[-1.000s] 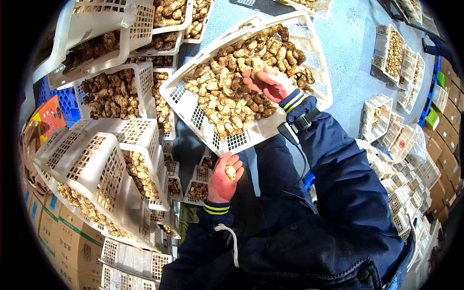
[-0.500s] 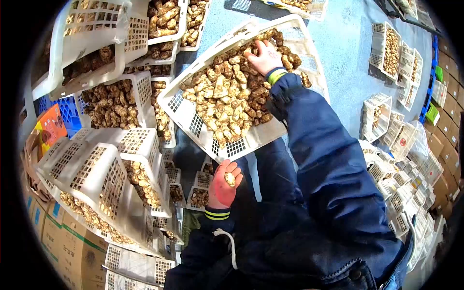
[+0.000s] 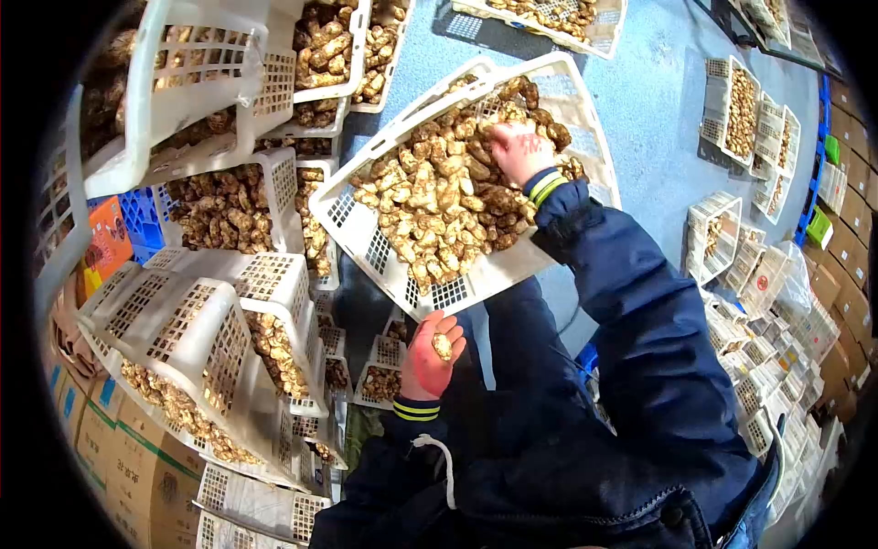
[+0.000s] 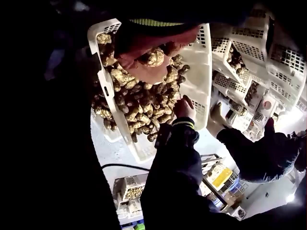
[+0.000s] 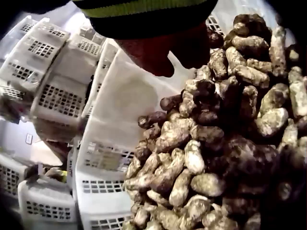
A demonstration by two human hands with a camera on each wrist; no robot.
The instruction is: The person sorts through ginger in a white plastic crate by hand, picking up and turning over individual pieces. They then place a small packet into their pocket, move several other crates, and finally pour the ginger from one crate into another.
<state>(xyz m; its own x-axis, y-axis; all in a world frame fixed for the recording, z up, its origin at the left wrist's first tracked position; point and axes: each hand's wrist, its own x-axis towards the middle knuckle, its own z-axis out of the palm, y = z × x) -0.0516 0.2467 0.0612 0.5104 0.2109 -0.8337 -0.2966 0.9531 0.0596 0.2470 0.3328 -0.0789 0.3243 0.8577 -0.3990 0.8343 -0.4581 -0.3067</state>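
Fingers [image 3: 500, 137] of your right hand [image 3: 519, 151] sink among the tubers [image 3: 430, 201] in the tilted white basket [image 3: 448, 295], tips hidden, grip impossible to tell, while your left hand [image 3: 428, 359] curls round one tuber [image 3: 442, 346] below it.

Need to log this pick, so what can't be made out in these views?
Right hand fingertips: buried in the pile in head view, cut by the top edge in right wrist view; grip unknowable.
Piece in left hand: surface too small in head view, blurred in left wrist view.
Pile's lower layers: covered by top pieces, every view.
Carton print: too small, head view.
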